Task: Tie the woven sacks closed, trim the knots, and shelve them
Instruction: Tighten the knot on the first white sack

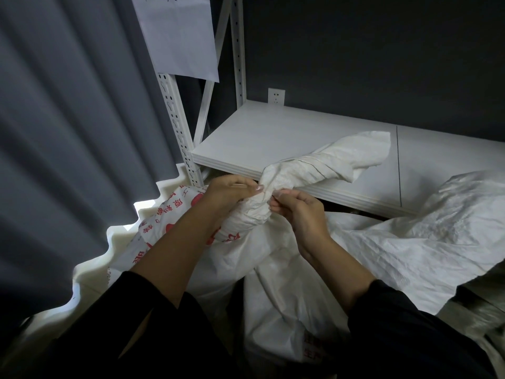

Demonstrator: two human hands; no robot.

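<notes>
Black sleeves [410, 337] frame the bottom of the head view, with both forearms reaching toward the shelf board [273, 129]. Just in front of that board's front edge stands a white woven sack [284, 272] with red print. Its gathered neck [259, 212] is twisted tight and its loose top flares over the board. The left hand [229, 194] has its fingers curled round the neck. The right hand [299, 210] pinches the neck from the other side. A second sack [451, 214] slumps below the board's right end.

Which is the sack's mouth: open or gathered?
Gathered: left hand and right hand grip the twisted sack neck. Tied? Cannot tell.
</notes>
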